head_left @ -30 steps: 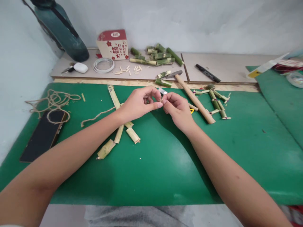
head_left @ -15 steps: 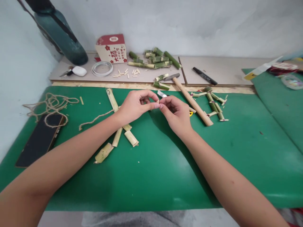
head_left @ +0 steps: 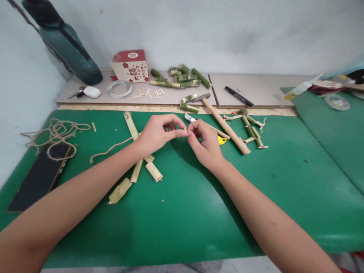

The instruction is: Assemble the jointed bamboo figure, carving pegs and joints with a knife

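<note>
Head view: left hand (head_left: 159, 131) and right hand (head_left: 206, 146), nearly closed, pinch a tiny peg (head_left: 185, 129).
Knife (head_left: 190, 118): just beyond right hand; work gently.

Shows green on the counter (head_left: 182, 227), pale yellow-green on the nearer bamboo pieces (head_left: 154, 171), red flowers across the cream box (head_left: 136, 72).

2 pale walls (head_left: 227, 34) (faintly smudged) border a green-covered table (head_left: 182, 227) with a grey ledge (head_left: 273, 89) behind.

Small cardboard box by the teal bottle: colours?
Cream cardboard box, red top, red flowers and characters on front; best in head view.
</note>
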A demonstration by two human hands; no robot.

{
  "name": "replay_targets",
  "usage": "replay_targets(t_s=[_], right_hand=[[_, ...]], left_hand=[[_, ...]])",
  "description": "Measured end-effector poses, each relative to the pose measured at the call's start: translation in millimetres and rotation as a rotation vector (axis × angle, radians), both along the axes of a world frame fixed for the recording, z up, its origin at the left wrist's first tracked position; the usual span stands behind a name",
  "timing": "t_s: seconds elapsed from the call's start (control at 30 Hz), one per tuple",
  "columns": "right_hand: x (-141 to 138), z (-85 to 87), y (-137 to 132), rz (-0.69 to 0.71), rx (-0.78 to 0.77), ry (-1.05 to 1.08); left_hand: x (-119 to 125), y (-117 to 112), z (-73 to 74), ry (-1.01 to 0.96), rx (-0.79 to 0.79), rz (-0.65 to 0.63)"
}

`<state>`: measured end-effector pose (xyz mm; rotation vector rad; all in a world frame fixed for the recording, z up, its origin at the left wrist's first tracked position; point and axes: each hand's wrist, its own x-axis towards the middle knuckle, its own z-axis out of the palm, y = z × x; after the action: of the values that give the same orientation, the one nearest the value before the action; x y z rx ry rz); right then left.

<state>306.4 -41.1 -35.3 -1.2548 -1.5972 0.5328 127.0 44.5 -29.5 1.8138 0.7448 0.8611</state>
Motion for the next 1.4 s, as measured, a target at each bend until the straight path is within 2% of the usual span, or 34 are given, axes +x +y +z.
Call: replay_targets(t_s=[0.37, 0.57, 0.87, 1.2, 1.4], right_hand=[[1, -4.5, 1, 0.012, -0.061, 0.079], [1, -5.8, 2, 0.027, -0.07, 0.1], [1, -6.6, 3, 0.015, -0.082, 0.089], [1, -7.4, 4, -0.012, -0.072, 0.078], [2, -10.8, 6, -0.037, -0.052, 0.086]], left_hand=[[0, -1, 2.1, 0.023, 0.034, -0.047], [1, 0, 4.7, -0.032, 0.073, -0.094], [1, 2, -2.3, 0.009, 0.013, -0.102], [1, 6, -4.8, 0.0, 0.134, -0.183], [2, 6, -5.8, 0.045, 0.151, -0.195]])
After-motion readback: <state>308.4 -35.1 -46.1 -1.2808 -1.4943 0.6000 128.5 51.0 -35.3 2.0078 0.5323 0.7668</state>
